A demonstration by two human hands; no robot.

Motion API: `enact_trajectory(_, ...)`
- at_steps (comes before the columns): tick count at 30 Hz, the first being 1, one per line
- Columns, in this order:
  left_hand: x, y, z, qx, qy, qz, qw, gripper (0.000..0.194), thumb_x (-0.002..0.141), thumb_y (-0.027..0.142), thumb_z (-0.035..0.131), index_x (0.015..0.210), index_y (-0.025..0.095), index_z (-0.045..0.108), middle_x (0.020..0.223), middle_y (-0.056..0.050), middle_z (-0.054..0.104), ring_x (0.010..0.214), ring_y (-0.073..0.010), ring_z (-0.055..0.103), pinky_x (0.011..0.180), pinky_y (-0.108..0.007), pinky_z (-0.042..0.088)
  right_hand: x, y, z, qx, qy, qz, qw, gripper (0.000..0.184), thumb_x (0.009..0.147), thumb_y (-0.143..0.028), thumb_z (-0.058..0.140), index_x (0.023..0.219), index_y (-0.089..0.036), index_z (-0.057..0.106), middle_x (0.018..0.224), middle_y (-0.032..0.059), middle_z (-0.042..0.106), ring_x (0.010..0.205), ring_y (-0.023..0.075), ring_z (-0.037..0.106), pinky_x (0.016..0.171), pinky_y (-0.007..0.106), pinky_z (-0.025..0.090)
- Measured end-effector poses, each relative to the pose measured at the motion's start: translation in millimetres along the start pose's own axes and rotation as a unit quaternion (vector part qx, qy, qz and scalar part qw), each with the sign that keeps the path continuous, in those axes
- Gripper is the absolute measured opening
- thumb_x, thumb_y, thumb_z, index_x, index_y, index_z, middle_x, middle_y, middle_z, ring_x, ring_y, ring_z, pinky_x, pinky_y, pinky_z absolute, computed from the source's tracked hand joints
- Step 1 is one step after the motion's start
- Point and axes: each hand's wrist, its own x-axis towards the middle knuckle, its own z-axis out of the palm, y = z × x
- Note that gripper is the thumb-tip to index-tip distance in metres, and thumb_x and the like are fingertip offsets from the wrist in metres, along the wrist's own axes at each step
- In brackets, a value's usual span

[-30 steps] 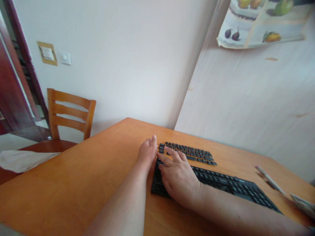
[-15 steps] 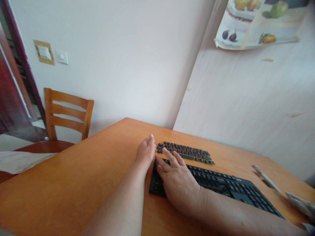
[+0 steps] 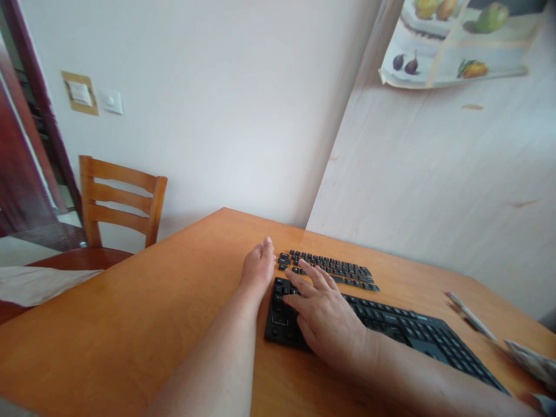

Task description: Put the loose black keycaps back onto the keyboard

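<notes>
A black keyboard (image 3: 391, 321) lies on the wooden table, with some keys off its left end. My right hand (image 3: 328, 313) is over that left part, palm down and fingers spread, its fingertips near the top-left keys. Whether the fingers press any key I cannot tell. Loose black keycaps (image 3: 339, 266) lie in rows just behind the keyboard. At their left end, my left hand (image 3: 258, 266) rests on its side with the thumb on top and the fingers curled; what they hold, if anything, is hidden.
The wooden table (image 3: 174, 301) stretches left and right, against the wall at the back. A wooden chair (image 3: 121, 200) stands at the left. A brush-like stick (image 3: 471, 315) and a crumpled grey item (image 3: 527, 359) lie at the right. A fruit painting (image 3: 460, 43) hangs above.
My right hand has shifted slightly right and its fingers have spread more, uncovering keys at the keyboard's top-left corner. My left hand stays in place.
</notes>
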Motion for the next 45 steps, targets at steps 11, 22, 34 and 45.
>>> enact_trajectory(11, 0.1, 2.2, -0.1, -0.003, 0.002, 0.001, 1.0, 0.07, 0.09, 0.073, 0.026, 0.085, 0.017, 0.068, 0.075, -0.01, 0.074, 0.07, -0.0217, 0.07, 0.064, -0.031, 0.05, 0.4, -0.2, -1.0, 0.013, -0.015, 0.001, 1.0, 0.042, 0.08, -0.015, 0.054, 0.117, -0.027, 0.072, 0.154, 0.004, 0.042, 0.147, 0.0342, 0.018, 0.118, 0.058, 0.016)
enact_trajectory(22, -2.0, 3.3, -2.5, 0.021, -0.006, 0.012, 1.0, 0.069, 0.093, 0.068, 0.024, 0.09, 0.016, 0.07, 0.079, -0.01, 0.075, 0.071, -0.0222, 0.069, 0.065, -0.031, 0.049, 40.3, 60.2, 0.3, 0.074, 0.103, 0.075, 0.989, 0.023, 0.088, -0.026, 0.055, 0.097, -0.026, 0.077, 0.12, 0.0051, 0.068, 0.117, 0.0247, 0.053, 0.103, 0.043, 0.04)
enact_trajectory(34, -1.0, 4.4, -5.0, 0.061, 0.003, 0.012, 0.998, 0.066, 0.095, 0.064, 0.026, 0.09, 0.017, 0.073, 0.077, -0.012, 0.074, 0.076, -0.0253, 0.071, 0.068, -0.033, 0.05, 122.1, 129.1, 35.0, 0.042, -0.039, 0.235, 0.97, 0.017, 0.079, -0.034, 0.067, 0.09, -0.029, 0.079, 0.105, 0.0044, 0.074, 0.113, 0.0275, 0.055, 0.096, 0.039, 0.044)
enact_trajectory(45, -3.8, 7.2, -5.5, 0.075, 0.002, 0.011, 0.997, 0.065, 0.095, 0.063, 0.026, 0.091, 0.018, 0.073, 0.078, -0.012, 0.074, 0.078, -0.025, 0.071, 0.067, -0.031, 0.049, 146.4, 134.0, 51.9, 0.027, -0.09, 0.255, 0.962, 0.02, 0.073, -0.04, 0.073, 0.091, -0.035, 0.079, 0.104, 0.002, 0.074, 0.112, 0.0273, 0.057, 0.091, 0.038, 0.047)
